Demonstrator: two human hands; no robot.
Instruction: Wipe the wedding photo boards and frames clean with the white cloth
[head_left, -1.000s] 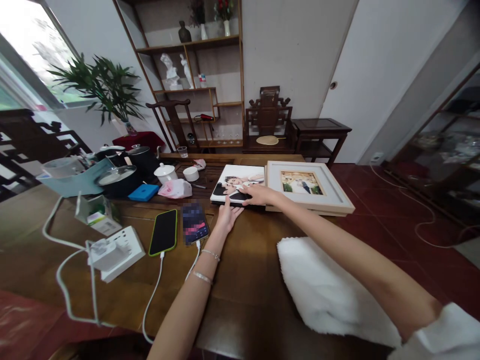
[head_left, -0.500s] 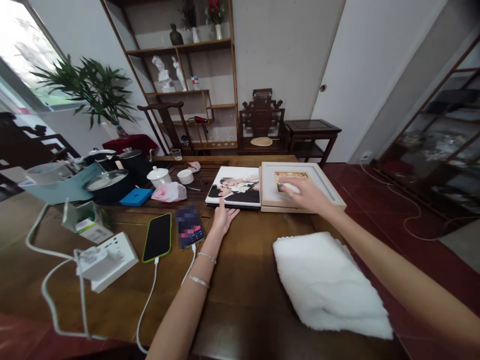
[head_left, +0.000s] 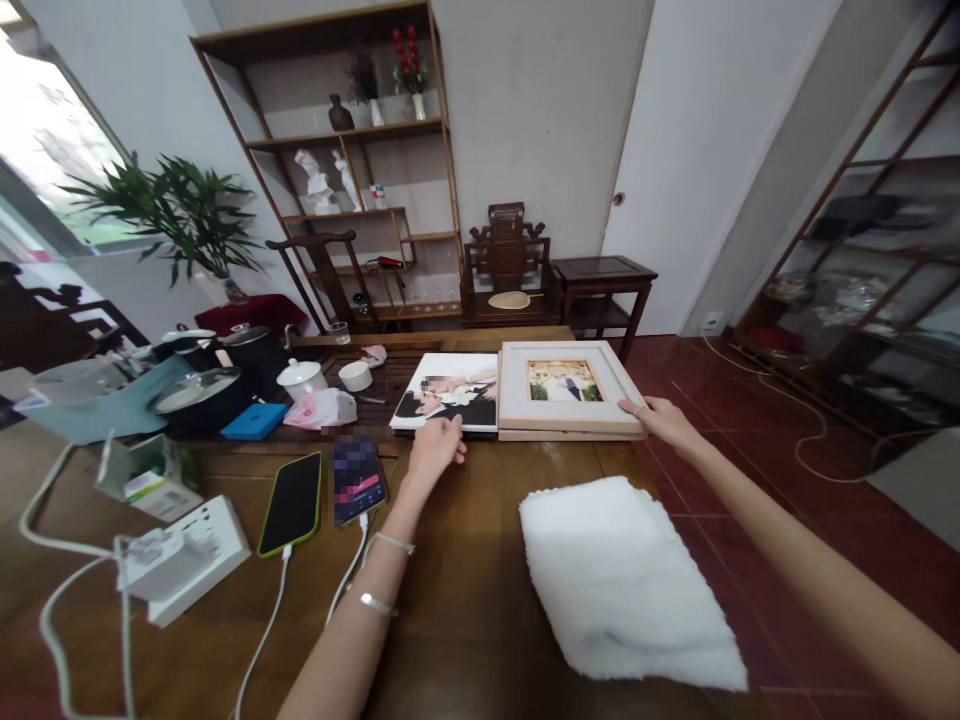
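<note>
A white-framed photo (head_left: 566, 400) lies flat at the far right of the wooden table (head_left: 480, 560). Beside it on the left lies a frameless photo print (head_left: 448, 390). My right hand (head_left: 661, 420) grips the frame's near right corner, fingers curled on its edge. My left hand (head_left: 433, 452) rests at the near edge of the print, fingers loosely bent and touching it. A folded white fluffy cloth (head_left: 626, 580) lies on the table nearer to me, below the frame.
Two phones (head_left: 322, 490) on charging cables lie left of my left arm, with a white power strip (head_left: 184, 550) further left. Pots, cups, a blue box and a pink bag (head_left: 322, 408) crowd the far left. Behind stand shelves, chairs and a side table.
My right hand left the print, crossed over the framed photo and now holds its near right corner. The left hand stayed at the print's edge. The view tilted up slightly.
</note>
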